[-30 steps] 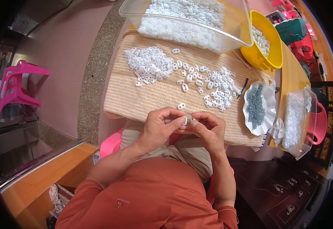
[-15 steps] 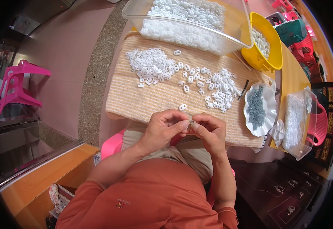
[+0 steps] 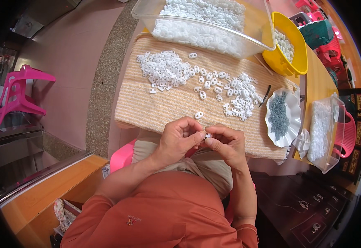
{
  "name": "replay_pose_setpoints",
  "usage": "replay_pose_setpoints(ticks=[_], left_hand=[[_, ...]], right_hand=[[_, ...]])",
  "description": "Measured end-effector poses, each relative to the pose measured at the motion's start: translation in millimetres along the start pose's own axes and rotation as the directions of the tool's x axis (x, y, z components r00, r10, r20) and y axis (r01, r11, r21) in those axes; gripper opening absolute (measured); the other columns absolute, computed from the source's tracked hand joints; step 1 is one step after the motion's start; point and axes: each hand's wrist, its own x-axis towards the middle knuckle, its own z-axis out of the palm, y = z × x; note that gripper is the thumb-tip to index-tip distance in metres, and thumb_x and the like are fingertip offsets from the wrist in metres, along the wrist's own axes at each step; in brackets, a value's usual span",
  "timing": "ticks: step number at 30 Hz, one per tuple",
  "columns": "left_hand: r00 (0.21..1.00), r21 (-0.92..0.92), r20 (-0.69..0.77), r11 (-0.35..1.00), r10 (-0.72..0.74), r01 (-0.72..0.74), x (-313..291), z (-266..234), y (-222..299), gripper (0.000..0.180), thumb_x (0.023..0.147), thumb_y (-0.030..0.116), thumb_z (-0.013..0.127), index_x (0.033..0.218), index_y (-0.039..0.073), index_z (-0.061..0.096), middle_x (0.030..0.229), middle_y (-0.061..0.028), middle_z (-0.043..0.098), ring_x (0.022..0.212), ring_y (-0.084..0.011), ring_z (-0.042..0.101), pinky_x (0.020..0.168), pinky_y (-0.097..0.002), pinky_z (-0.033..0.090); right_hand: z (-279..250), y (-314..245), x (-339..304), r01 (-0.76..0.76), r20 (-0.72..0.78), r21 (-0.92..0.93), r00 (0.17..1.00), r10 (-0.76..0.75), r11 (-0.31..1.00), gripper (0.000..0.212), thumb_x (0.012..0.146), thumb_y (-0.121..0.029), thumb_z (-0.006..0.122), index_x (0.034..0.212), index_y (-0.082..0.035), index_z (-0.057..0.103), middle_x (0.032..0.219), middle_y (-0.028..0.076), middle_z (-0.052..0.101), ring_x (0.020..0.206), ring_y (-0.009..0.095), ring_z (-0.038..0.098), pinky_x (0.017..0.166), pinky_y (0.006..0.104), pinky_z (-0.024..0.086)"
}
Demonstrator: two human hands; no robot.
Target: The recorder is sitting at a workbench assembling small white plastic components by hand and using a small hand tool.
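Over the near edge of the striped cloth, my left hand (image 3: 179,138) and my right hand (image 3: 227,144) meet fingertip to fingertip. Both are closed in a pinch around a small white two-holed plastic piece (image 3: 207,135), mostly covered by my fingers. Just beyond my left fingertips lies a single white oval piece (image 3: 198,115) with two holes. Farther off on the cloth are a large heap of white two-holed pieces (image 3: 162,70) at left and a looser heap (image 3: 241,97) at right, with several pieces scattered between them.
A clear plastic bin (image 3: 213,22) of white pieces stands at the far edge, beside a yellow basin (image 3: 299,53). On the right are a white scalloped dish (image 3: 293,129) of small grey parts, a thin black tool (image 3: 265,96) and a clear box (image 3: 328,162). A pink stool (image 3: 21,97) stands at left.
My right thumb and fingers have shifted slightly around the small piece, and more of its white side shows. My left hand is nearly still.
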Motion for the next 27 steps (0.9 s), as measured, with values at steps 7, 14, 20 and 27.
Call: replay_pose_setpoints(ticks=[7, 14, 20, 27], left_hand=[[0.998, 0.029, -0.061, 1.000, 0.000, 0.002, -1.2, 6.3, 2.7, 0.010, 0.088, 0.006, 0.064, 0.093, 0.000, 0.058, 0.079, -0.0033, 0.061, 0.066, -0.0058, 0.056, 0.061, -0.0203, 0.048], [0.994, 0.086, -0.100, 0.996, 0.039, -0.030, -4.4, 9.4, -1.2, 0.010, 0.088, 0.006, 0.065, 0.094, 0.000, 0.059, 0.079, -0.0019, 0.061, 0.066, -0.0051, 0.056, 0.060, -0.0197, 0.048], [0.993, 0.055, -0.106, 0.997, 0.054, -0.048, -5.2, 9.4, -2.4, 0.012, 0.088, 0.008, 0.065, 0.096, 0.001, 0.059, 0.078, -0.0011, 0.061, 0.066, -0.0047, 0.056, 0.060, -0.0188, 0.047], [0.995, 0.092, -0.077, 0.994, 0.058, -0.051, -4.3, 8.2, -6.3, 0.011, 0.091, 0.009, 0.062, 0.097, 0.000, 0.059, 0.081, -0.0003, 0.061, 0.069, -0.0028, 0.055, 0.059, -0.0179, 0.045]], right_hand=[[0.1, 0.1, 1.3, 0.053, -0.009, -0.028, 0.999, -0.054, 0.998, 0.022, 0.081, 0.006, 0.068, 0.102, 0.005, 0.065, 0.090, 0.007, 0.062, 0.077, 0.011, 0.057, 0.071, 0.0222, 0.049], [-0.9, 4.8, -1.1, 0.047, -0.033, -0.128, 0.998, -0.052, 0.991, 0.022, 0.080, 0.001, 0.064, 0.102, 0.001, 0.065, 0.095, 0.010, 0.067, 0.085, 0.016, 0.063, 0.075, 0.0269, 0.050], [-0.6, 3.1, 0.1, 0.008, -0.049, -0.118, 0.999, -0.014, 0.993, 0.020, 0.082, 0.002, 0.065, 0.102, 0.004, 0.064, 0.094, 0.010, 0.066, 0.084, 0.016, 0.064, 0.075, 0.0277, 0.053], [-1.3, 6.8, 0.3, -0.062, -0.132, -0.074, 0.990, 0.052, 0.995, 0.016, 0.082, 0.005, 0.065, 0.097, 0.006, 0.063, 0.091, 0.011, 0.067, 0.077, 0.019, 0.067, 0.071, 0.0304, 0.058]])
